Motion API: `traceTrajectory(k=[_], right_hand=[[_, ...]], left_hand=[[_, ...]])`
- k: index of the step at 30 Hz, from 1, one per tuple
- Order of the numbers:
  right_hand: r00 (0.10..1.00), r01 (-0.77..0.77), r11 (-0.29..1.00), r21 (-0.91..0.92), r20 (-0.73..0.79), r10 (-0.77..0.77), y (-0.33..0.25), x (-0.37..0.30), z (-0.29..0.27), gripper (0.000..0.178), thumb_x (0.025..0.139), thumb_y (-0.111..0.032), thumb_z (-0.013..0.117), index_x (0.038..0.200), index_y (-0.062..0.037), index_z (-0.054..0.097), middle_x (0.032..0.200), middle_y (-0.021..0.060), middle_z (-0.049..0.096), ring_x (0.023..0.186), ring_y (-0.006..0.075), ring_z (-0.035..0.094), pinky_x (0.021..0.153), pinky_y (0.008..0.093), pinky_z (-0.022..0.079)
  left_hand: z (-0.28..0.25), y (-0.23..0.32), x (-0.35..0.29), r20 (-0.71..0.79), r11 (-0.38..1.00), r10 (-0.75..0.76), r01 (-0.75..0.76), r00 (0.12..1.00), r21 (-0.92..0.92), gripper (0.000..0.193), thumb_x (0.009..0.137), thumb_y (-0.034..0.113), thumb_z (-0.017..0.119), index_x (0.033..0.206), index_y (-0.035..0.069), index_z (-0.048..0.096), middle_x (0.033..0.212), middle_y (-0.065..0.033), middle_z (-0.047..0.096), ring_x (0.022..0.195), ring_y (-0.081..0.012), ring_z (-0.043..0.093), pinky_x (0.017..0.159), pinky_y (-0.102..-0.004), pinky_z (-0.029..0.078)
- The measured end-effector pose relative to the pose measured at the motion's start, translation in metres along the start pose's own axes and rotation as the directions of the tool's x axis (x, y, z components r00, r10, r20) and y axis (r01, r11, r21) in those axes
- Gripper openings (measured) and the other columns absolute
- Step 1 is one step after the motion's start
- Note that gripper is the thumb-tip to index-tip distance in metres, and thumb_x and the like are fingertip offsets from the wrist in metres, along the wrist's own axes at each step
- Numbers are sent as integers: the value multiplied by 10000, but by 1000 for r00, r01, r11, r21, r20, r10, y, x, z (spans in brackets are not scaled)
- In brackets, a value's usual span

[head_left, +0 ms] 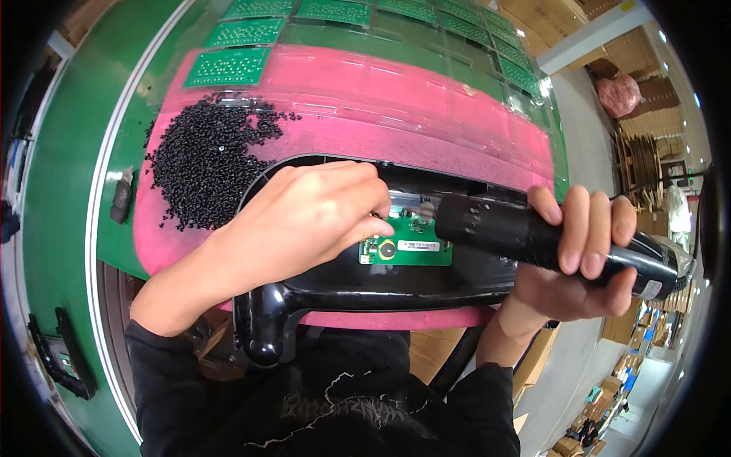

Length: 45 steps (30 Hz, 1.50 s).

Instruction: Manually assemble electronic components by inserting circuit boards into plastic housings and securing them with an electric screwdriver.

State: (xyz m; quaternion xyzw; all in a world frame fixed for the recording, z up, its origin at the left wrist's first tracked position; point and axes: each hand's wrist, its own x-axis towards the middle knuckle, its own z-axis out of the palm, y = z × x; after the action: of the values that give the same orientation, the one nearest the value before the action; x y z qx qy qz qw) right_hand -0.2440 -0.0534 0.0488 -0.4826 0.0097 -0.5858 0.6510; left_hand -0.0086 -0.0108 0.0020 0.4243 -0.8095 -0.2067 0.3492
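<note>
A black plastic housing lies open side up in front of me, with a rounded knob-like end at lower left. Inside it sits a green circuit board bearing a white label and a round component. My left hand reaches over the housing, thumb and forefinger pinched at the board's left edge; what they hold, if anything, is hidden. My right hand grips a black electric screwdriver lying almost level, its front end pointing left over the board toward the left fingertips.
A heap of small black screws lies on the pink mat at left. Clear plastic trays with green circuit boards stand along the back. A dark wrapped object rests left of the mat. Another black housing lies at far left.
</note>
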Motion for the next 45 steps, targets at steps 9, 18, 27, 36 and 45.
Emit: traceTrajectory(k=[9,18,27,36,45], right_hand=[[998,-55,990,131,-16,57,2,-3,6,263,799,-171,702,943,-130,485,706,-43,531,644,89,503,796,309,328],[999,21,998,-52,32,-19,-4,-2,1,274,789,-234,689,938,-130,484,859,-29,560,609,80,508,723,300,371],[996,-14,903,-430,-89,-27,-8,-1,-15,333,817,-317,598,961,-35,495,1254,130,412,471,74,454,531,255,364],[997,-30,849,-527,-81,-16,-5,1,-12,348,805,-327,598,938,-25,490,1164,132,416,440,86,428,490,260,356],[998,-30,834,-550,-69,-9,-3,1,-12,347,813,-323,588,952,-23,482,1152,134,420,436,85,422,480,260,341]], left_hand=[[4,-1,4,-1,996,91,-91,996,-27,239,738,138,743,840,7,571,788,-96,591,717,-289,602,593,-362,494],[-1,4,6,-236,990,138,-138,962,14,216,677,128,796,777,16,641,717,-65,631,659,-216,619,573,-311,484],[3,2,2,49,993,119,-119,992,5,135,795,178,708,756,71,635,712,-21,598,633,-207,574,502,-326,471],[6,2,2,149,990,144,-144,978,-13,187,708,173,753,795,40,655,832,-15,675,711,-205,606,556,-308,498],[6,2,-2,211,984,147,-166,966,72,167,752,193,727,825,54,670,865,3,679,728,-186,618,545,-305,509]])
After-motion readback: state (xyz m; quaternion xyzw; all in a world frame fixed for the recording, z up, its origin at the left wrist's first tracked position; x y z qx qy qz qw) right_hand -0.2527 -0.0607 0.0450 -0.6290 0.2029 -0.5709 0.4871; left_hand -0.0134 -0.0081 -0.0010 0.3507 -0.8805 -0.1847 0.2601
